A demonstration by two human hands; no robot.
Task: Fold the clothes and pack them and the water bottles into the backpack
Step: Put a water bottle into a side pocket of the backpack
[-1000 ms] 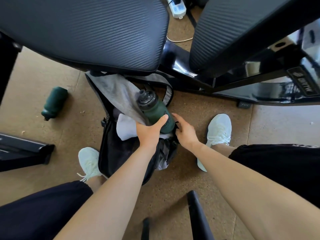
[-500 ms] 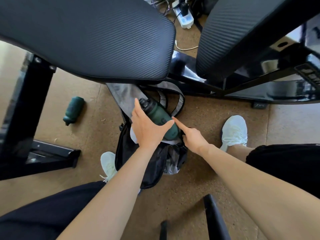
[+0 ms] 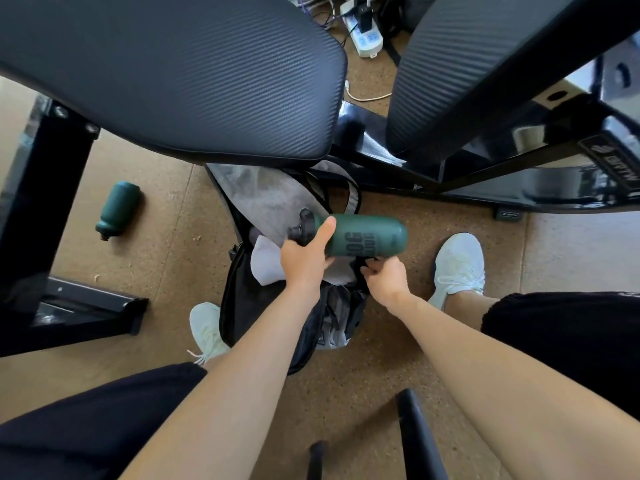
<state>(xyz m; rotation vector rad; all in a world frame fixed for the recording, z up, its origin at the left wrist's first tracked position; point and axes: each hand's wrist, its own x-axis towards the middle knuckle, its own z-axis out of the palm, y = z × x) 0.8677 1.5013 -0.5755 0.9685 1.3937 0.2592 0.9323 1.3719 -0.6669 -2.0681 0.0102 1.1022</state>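
Note:
A black backpack [image 3: 239, 306] stands open on the floor between my feet, its grey flap [image 3: 270, 199] thrown back under the bench. White folded cloth [image 3: 268, 265] shows inside its mouth. My left hand [image 3: 304, 258] grips a dark green water bottle [image 3: 367, 235] near its black cap, holding it sideways over the opening. My right hand [image 3: 386, 277] pinches the backpack's black right edge. A second green bottle [image 3: 119, 209] lies on the floor at the left.
A black padded bench seat [image 3: 173, 74] and a back pad [image 3: 485, 57] overhang the bag, on a black metal frame [image 3: 45, 209]. A power strip [image 3: 367, 39] with cables lies at the back. My white shoes [image 3: 459, 268] flank the bag on a cork-like floor.
My left hand lifted the green bottle out of the bag's mouth and turned it sideways. My right hand moved from the bottle down to the backpack's edge and closed on it.

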